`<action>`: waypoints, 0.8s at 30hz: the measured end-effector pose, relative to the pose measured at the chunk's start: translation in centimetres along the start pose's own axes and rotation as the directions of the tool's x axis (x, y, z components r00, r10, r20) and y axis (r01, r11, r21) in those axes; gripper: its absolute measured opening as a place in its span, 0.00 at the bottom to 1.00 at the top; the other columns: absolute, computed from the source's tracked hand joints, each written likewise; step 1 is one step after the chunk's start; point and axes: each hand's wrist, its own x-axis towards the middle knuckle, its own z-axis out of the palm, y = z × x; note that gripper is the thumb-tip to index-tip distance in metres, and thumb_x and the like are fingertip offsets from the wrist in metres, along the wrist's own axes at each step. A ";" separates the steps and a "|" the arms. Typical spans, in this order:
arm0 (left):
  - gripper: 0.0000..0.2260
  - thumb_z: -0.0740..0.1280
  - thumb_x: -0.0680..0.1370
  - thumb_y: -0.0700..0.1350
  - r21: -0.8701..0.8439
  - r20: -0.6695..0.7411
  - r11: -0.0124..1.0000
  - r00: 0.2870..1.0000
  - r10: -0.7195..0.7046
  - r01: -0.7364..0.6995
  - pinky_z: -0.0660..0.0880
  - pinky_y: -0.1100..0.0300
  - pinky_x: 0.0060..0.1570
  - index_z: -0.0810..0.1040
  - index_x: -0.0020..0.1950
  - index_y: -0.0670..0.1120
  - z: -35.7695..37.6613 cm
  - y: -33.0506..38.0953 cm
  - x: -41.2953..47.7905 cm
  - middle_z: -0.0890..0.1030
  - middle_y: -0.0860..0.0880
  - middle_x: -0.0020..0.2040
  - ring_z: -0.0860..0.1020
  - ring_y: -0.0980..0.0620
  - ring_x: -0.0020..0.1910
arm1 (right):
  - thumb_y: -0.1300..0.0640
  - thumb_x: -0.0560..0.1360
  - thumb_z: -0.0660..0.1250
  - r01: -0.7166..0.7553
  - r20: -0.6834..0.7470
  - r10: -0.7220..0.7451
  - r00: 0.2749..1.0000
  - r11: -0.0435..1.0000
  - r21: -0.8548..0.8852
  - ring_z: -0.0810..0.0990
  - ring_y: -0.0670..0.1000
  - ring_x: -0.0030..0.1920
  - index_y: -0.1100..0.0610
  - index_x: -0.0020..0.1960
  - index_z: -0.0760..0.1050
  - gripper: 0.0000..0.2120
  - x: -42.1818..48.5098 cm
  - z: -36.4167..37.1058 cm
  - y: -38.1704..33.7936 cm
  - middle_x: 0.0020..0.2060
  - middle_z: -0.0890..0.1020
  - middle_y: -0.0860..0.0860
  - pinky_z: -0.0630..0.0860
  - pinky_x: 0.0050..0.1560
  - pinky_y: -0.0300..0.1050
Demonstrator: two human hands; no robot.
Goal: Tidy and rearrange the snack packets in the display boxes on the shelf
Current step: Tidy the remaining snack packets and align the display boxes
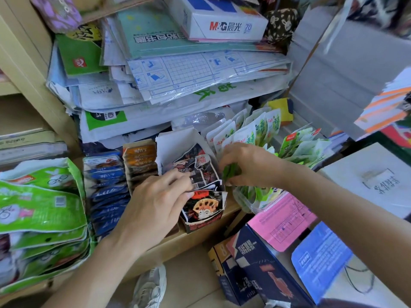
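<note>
Left hand [155, 203], nearest the viewer, reaches in from below. Its fingers are curled over the top edges of the dark snack packets [195, 172], thumb in front, gripping the front of the row. Right hand [246, 163] comes from the right, its fingers closed in a pinch on a small green packet [231, 172]. The dark packets stand upright in a torn display box [204, 210] printed with a lotus-root picture, their row running front to back. The pinched green packet hangs just beside that box's right wall, long axis roughly upright. The green-and-white packets [255, 132] it appears to belong with fan out behind and to the right, so the right hand is the nearer one. Judged step: returning the stray packet to its row while the left hand steadies the dark ones.

The boxes share a crowded wooden shelf [178, 243], with blue packets [106, 190] and orange packets [140, 156] to the left. A sagging stack of stationery [189, 70] overhangs them, leaving little headroom.
</note>
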 end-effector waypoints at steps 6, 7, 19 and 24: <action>0.08 0.68 0.79 0.45 -0.150 -0.055 0.988 0.998 -0.043 0.034 0.78 0.71 0.50 0.83 0.46 0.41 -0.7 -1.3 -1.0 0.83 0.49 0.61 0.82 0.57 0.57 | 0.40 0.70 0.74 0.007 -0.087 -0.009 0.996 1.000 -0.017 0.76 0.47 0.55 0.44 0.50 0.82 0.13 -0.2 0.8 -0.2 0.51 0.80 0.43 0.76 0.54 0.50; 0.09 0.68 0.79 0.45 -0.164 -0.064 0.985 0.996 -0.056 0.045 0.76 0.75 0.49 0.83 0.46 0.41 -0.9 -1.3 -1.0 0.82 0.50 0.61 0.82 0.60 0.56 | 0.40 0.70 0.73 -0.006 -0.087 0.003 0.996 0.999 -0.040 0.76 0.47 0.56 0.43 0.51 0.82 0.13 -0.2 1.0 -0.3 0.52 0.80 0.43 0.75 0.56 0.51; 0.11 0.67 0.79 0.49 -0.183 -0.050 0.981 0.996 -0.078 0.068 0.78 0.68 0.51 0.81 0.43 0.43 -1.5 -1.8 -0.9 0.81 0.56 0.61 0.80 0.65 0.58 | 0.43 0.67 0.73 -0.033 0.120 0.047 0.992 0.993 -0.111 0.79 0.51 0.51 0.42 0.54 0.83 0.16 0.6 -0.4 -1.5 0.48 0.80 0.43 0.76 0.57 0.52; 0.07 0.70 0.77 0.44 -0.185 -0.033 0.982 0.998 -0.051 0.044 0.75 0.68 0.58 0.80 0.42 0.42 -1.6 -2.1 -1.0 0.81 0.57 0.62 0.79 0.63 0.61 | 0.48 0.67 0.73 -0.012 0.100 0.027 0.995 0.989 -0.144 0.79 0.49 0.48 0.40 0.50 0.84 0.11 0.3 0.3 -1.8 0.41 0.73 0.40 0.76 0.57 0.52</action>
